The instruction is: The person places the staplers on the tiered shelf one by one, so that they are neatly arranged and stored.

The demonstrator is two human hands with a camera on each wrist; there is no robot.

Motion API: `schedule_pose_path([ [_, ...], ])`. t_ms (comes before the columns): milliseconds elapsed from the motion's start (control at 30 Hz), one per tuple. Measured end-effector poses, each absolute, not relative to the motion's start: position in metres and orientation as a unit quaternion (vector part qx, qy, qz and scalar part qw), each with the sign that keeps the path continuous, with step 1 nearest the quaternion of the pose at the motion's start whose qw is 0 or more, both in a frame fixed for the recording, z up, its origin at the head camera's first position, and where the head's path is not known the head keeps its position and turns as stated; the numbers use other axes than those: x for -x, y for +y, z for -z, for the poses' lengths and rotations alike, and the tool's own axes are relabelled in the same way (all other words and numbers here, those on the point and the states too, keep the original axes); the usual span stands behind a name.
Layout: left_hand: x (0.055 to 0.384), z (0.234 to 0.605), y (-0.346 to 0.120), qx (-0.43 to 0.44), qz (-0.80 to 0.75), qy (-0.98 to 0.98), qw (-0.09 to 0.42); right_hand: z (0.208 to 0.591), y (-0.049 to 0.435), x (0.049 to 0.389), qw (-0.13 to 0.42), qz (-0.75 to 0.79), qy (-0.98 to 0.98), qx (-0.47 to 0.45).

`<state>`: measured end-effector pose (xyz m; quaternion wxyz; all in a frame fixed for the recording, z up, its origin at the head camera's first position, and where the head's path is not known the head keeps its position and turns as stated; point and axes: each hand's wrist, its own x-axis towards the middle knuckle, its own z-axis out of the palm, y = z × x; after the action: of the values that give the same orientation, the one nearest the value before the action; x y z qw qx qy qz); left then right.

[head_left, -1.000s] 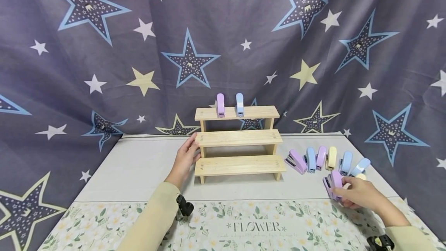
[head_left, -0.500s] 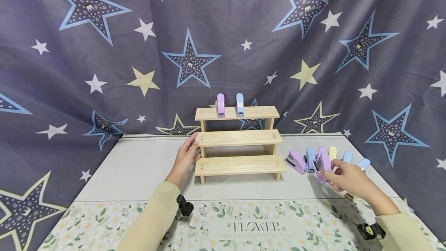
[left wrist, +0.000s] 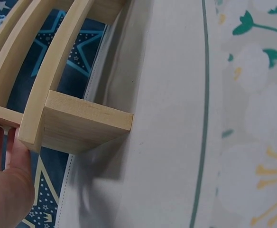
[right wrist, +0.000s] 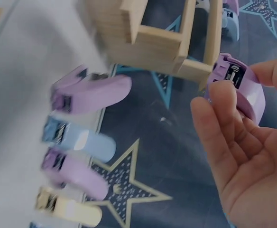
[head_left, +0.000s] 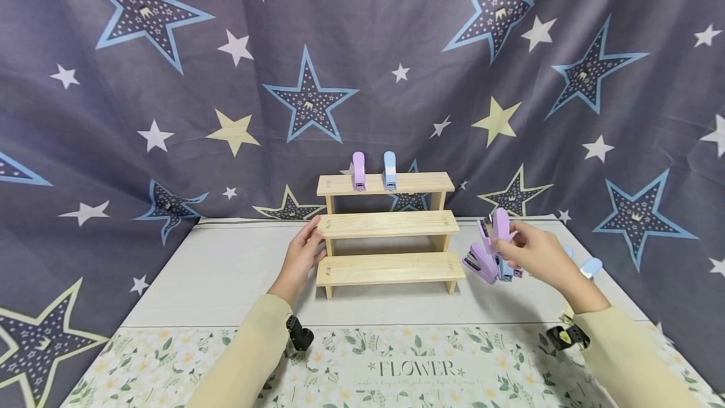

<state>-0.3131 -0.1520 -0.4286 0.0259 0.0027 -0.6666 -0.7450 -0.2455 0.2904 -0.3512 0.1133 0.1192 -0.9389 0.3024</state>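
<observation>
A purple stapler (head_left: 500, 225) is raised in my right hand (head_left: 538, 254), pinched between thumb and fingers. Its metal end shows in the right wrist view (right wrist: 233, 73). My left hand (head_left: 300, 260) holds the left end of a three-tier wooden stand (head_left: 391, 224), at the middle tier; in the left wrist view the fingers (left wrist: 20, 152) meet the wood. On the top tier stand a purple stapler (head_left: 359, 172) and a blue stapler (head_left: 389, 170). Just below the right hand, another purple stapler (head_left: 480, 262) lies on the table, beside a blue one (right wrist: 81, 137).
The row of staplers continues rightward with a purple one (right wrist: 77, 173) and a yellow one (right wrist: 69, 209), largely hidden by my right hand in the head view. Another blue stapler (head_left: 591, 267) lies at the far right. A starry curtain (head_left: 226, 80) hangs behind the table.
My right hand has lifted the purple stapler from the right side of the table and carried it up and leftward, toward the stand. The left hand and stand have stayed still.
</observation>
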Motion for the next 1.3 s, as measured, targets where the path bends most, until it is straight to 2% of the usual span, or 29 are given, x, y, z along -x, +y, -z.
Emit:
schedule_pose_path([
  [200, 0.314, 0.429, -0.152, -0.002, 0.742, -0.669, 0.027, 0.342, 0.271, 0.259, 0.119, -0.331, -0.928, -0.123],
  [533, 0.317, 0.429, -0.152, -0.010, 0.718, -0.695, 0.039, 0.333, 0.237, 0.291, 0.161, -0.365, -0.908, -0.125],
  [1300, 0.315, 0.426, -0.149, -0.004, 0.714, -0.699, 0.045, 0.308, 0.186, 0.343, 0.168, -0.398, -0.894, -0.120],
])
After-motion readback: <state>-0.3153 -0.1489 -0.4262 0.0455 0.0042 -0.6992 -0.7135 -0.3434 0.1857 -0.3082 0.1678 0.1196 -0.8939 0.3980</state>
